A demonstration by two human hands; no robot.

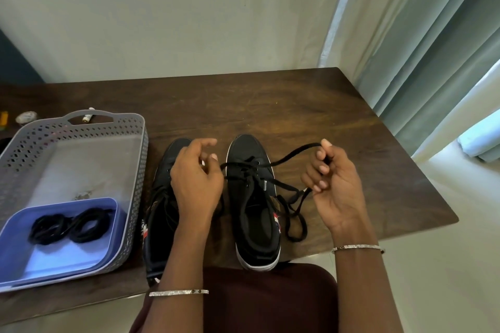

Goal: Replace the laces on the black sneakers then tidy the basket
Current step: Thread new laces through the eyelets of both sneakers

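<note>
Right hand (pixel 332 184) pinches black lace (pixel 292 153), loosely threaded through sneaker (pixel 254 211).

A black lace (pixel 295 153) is pinched by the right hand (pixel 335 184) beside the right sneaker (pixel 254 213); coiled laces (pixel 67 227) are kept in a blue tub (pixel 54 259) inside the basket (pixel 81 130).

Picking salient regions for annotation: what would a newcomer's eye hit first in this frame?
At centre, the right hand holds a black lace drawn out from the right sneaker, while the left hand hangs over the left sneaker. Next, on the left, the grey basket holds a blue tub with coiled black laces.
</note>
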